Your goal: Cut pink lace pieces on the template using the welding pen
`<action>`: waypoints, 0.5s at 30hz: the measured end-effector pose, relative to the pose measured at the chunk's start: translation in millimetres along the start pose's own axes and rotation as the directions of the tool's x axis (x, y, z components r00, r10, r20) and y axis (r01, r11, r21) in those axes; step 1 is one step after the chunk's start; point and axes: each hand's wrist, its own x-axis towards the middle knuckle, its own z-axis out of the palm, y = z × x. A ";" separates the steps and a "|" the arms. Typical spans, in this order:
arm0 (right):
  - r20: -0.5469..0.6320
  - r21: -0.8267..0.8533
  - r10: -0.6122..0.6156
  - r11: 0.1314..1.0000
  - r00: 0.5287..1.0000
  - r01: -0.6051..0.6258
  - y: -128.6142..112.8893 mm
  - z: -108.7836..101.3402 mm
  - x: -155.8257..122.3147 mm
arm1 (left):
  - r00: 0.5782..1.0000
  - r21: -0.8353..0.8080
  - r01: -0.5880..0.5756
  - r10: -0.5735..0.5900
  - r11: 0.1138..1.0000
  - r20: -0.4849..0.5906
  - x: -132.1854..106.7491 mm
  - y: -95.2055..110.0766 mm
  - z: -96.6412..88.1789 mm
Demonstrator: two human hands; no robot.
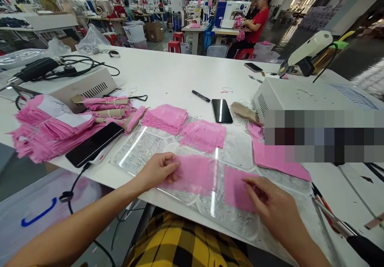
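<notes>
My left hand (163, 169) pinches the left edge of a sheer pink lace piece (196, 175), which lies on a clear plastic sheet (129, 151). To its right, my right hand (267, 197) has thumb and forefinger closed on a smaller pink fabric piece (235, 189), at its right side. A narrow gap separates the two pieces. Just beyond them sit two stacks of pink lace pieces, one on the left (165, 118) and one nearer the middle (204, 135). A larger pink sheet (276, 159) lies on the right, partly covered by a blurred patch.
Tied pink bundles (54, 127) and a black phone (95, 143) lie at left. A marker (201, 95) and another phone (222, 111) are beyond the stacks. Grey machine boxes stand at left (81, 87) and right (300, 95). A black-handled tool (360, 247) is at lower right.
</notes>
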 end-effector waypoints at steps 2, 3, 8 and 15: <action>0.073 0.003 0.008 1.000 0.997 -0.009 -10.9 13.0 22.0 | 1.000 0.012 0.004 -0.004 1.000 0.003 -1.9 0.0 -0.8; 0.110 -0.018 0.008 1.000 0.994 -0.006 -14.7 20.1 32.1 | 1.000 0.019 0.005 -0.005 1.000 0.004 -2.2 0.0 -1.1; 0.205 -0.121 0.029 0.993 0.978 -0.004 -23.8 49.5 61.6 | 1.000 0.051 0.005 -0.006 0.999 0.018 -0.4 -2.0 -1.3; 0.253 -0.065 -0.046 0.996 0.966 0.064 -34.0 35.2 42.6 | 1.000 0.039 -0.019 0.019 0.999 0.015 -1.9 -7.4 -3.5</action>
